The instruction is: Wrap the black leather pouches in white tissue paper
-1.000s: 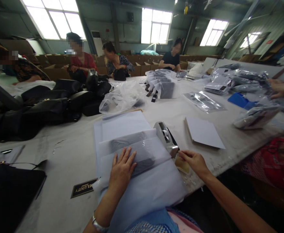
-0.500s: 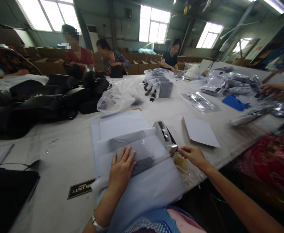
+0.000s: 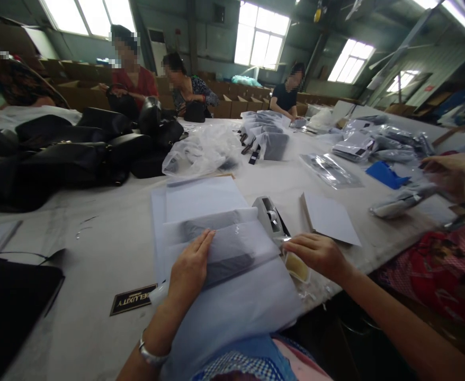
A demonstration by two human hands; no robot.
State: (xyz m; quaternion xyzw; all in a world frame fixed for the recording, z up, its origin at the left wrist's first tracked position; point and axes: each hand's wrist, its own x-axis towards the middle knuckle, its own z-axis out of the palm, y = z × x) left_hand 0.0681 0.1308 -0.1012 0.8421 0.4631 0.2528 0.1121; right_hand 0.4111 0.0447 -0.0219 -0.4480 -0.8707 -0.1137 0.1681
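Note:
A flat dark item [image 3: 228, 267] lies folded inside translucent white wrapping paper [image 3: 252, 301], on a stack of white sheets [image 3: 204, 193]. On its left part rests my left hand [image 3: 188, 267], fingers stretched out and close together. My right hand [image 3: 320, 255] is closed in a pinch at the front end of a grey tape dispenser [image 3: 267, 214]; the clear tape between the fingertips barely shows. Just below the dispenser, near my right fingers, sits a small dish with a yellowish sponge [image 3: 297, 266].
Black bags [image 3: 69, 164] are heaped at the left. A black card [image 3: 132, 300] lies beside the sheets. White boards [image 3: 330, 217] are stacked right of the dispenser. Wrapped bags [image 3: 274, 144] and plastic-packed goods [image 3: 355, 145] stand farther back. A co-worker's hand [image 3: 463, 172] is at the right; others work across the table.
My left hand has drawn its fingers together and slid slightly left on the wrapped item. My right hand has moved a little left, closer over the dispenser's end.

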